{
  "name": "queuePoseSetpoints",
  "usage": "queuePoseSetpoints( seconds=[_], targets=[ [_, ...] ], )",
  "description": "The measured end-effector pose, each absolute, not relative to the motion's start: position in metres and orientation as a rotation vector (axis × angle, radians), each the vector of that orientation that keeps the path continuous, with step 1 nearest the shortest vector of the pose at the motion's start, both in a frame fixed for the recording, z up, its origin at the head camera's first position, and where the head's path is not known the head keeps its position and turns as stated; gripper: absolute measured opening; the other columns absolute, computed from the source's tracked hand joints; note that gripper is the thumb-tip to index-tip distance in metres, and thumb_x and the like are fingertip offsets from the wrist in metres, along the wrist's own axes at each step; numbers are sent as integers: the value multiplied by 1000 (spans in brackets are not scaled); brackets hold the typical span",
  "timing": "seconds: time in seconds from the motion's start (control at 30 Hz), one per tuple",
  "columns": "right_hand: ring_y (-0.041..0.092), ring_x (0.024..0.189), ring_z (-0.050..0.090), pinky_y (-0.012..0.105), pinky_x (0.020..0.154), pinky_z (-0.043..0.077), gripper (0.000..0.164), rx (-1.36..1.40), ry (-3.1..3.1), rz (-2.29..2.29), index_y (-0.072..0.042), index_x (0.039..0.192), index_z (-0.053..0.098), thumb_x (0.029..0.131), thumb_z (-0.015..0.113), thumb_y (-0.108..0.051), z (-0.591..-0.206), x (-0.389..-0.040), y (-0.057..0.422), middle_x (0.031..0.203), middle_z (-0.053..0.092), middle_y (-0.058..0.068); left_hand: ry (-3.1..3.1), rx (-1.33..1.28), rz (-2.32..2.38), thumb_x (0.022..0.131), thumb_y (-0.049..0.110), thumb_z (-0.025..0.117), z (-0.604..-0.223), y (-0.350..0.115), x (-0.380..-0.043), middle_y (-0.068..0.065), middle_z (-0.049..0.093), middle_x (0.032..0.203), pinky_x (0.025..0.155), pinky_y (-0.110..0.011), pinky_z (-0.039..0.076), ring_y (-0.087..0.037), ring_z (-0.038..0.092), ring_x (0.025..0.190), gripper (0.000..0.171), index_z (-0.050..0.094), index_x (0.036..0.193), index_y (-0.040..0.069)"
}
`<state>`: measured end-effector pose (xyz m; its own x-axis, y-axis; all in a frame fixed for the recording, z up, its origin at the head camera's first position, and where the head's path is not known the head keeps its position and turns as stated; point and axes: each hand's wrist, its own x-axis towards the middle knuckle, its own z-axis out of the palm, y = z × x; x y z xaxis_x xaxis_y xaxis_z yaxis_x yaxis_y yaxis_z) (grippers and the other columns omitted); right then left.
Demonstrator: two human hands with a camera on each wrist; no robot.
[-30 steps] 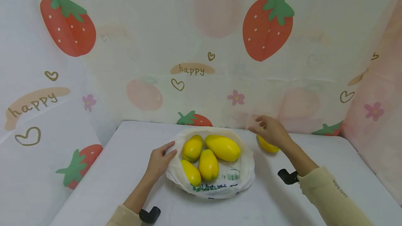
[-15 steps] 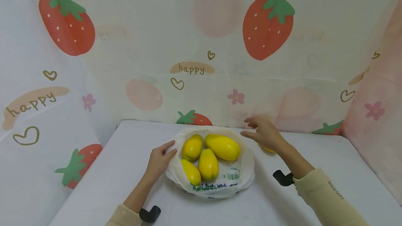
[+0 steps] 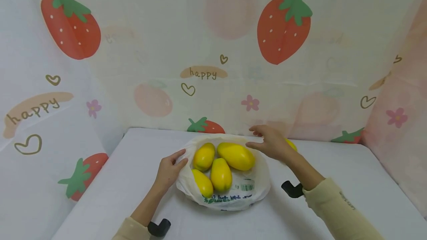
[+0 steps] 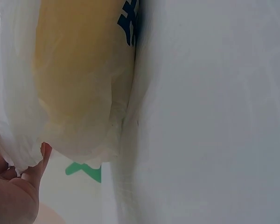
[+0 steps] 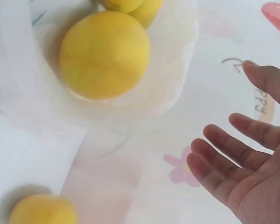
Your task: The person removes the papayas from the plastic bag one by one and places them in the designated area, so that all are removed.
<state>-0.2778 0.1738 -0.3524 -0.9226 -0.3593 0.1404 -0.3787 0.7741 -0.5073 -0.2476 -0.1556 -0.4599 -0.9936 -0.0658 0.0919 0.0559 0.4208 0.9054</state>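
Note:
A white plastic bag (image 3: 261,192) with its mouth rolled wide lies on the table, with several yellow mangoes (image 3: 221,175) inside. My left hand (image 3: 168,171) pinches the bag's left rim between thumb and fingers; in the left wrist view the thin plastic (image 4: 18,140) is gathered in that hand (image 4: 14,196). Above the bag's right rim hovers my right hand (image 3: 275,143), fingers spread and palm bare in the right wrist view. Another yellow mango (image 3: 291,144) lies outside the bag on the right, mostly hidden behind the right hand and forearm.
The white-covered table (image 3: 140,147) ends at a back curtain (image 3: 160,47) printed with strawberries and hearts. Similar sheets hang at the left (image 3: 26,180) and right (image 3: 400,151). A black camera mount is strapped at each wrist.
My right hand has moved left, from over the loose mango to the bag's right rim, fingers still spread. The left hand and the bag stay as they were.

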Motion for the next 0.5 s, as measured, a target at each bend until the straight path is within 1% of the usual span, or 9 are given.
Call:
queuePoseSetpoints(
  seconds=[0.2, 0.5],
  targets=[
    [37, 114, 58, 49, 95, 55, 56, 609, -2945, 833, -2, 132, 55, 87, 71, -32, -354, -278, 167, 128, 61, 23, -2556, 3, -1631, 96, 18, 60, -459, -154, -248, -17, 52, 144, 114, -44, 36, -33, 42, 140, 43, 56, 136, 4],
    [37, 114, 59, 49, 94, 56, 55, 579, -2994, 824, -4, 132, 56, 87, 71, -33, -357, -278, 156, 129, 60, 21, -2559, 10, -1632, 96, 19, 60, -460, -155, -248, -15, 52, 145, 114, -44, 36, -33, 41, 141, 43, 56, 136, 4]
  ],
)
